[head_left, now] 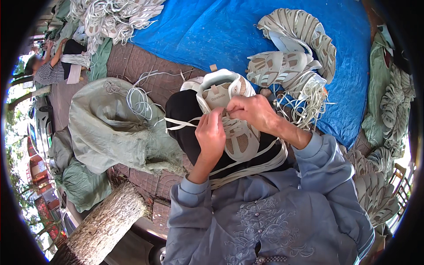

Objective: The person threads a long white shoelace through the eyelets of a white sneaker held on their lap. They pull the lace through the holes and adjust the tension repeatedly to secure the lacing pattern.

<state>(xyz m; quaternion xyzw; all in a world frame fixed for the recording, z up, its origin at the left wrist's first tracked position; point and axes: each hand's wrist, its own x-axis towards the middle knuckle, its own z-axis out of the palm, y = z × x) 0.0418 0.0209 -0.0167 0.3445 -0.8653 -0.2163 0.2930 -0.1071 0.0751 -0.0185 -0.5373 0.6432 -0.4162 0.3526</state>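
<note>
Far left: another person (pixel 53 66) in a striped top sits on the ground, bent over work, well apart from the wearer. Near left: a rough tree trunk (pixel 104 227) angles up from the lower edge. Beside it, pale green woven sacks (pixel 110 132) lie crumpled on the brick paving (pixel 141 62), with a loose bundle of white laces (pixel 139 99) on top of the biggest sack. Far left-centre: a heap of white shoe uppers (pixel 115 17) at the edge of the blue tarp (pixel 212 31).

Centre: a white sneaker (pixel 229 115) with beige mesh panels rests on the wearer's lap, on black trousers, toe toward the body, collar pointing far. White laces run out of it left and down across the lap.

Left hand (pixel 211 132): fingers narrow, thumb and forefinger pinched on a lace end at the shoe's eyelet row. Right hand (pixel 251 110): fingers curled, pinching the lace at the same spot, touching the left hand's fingertips. Both sit on top of the sneaker's lacing area.

Right of centre: a pile of finished sneakers (pixel 287 66) on the tarp, with a tangle of laces just beside it. Far right: stacked grey-white uppers (pixel 375 190) fan out along the edge.
</note>
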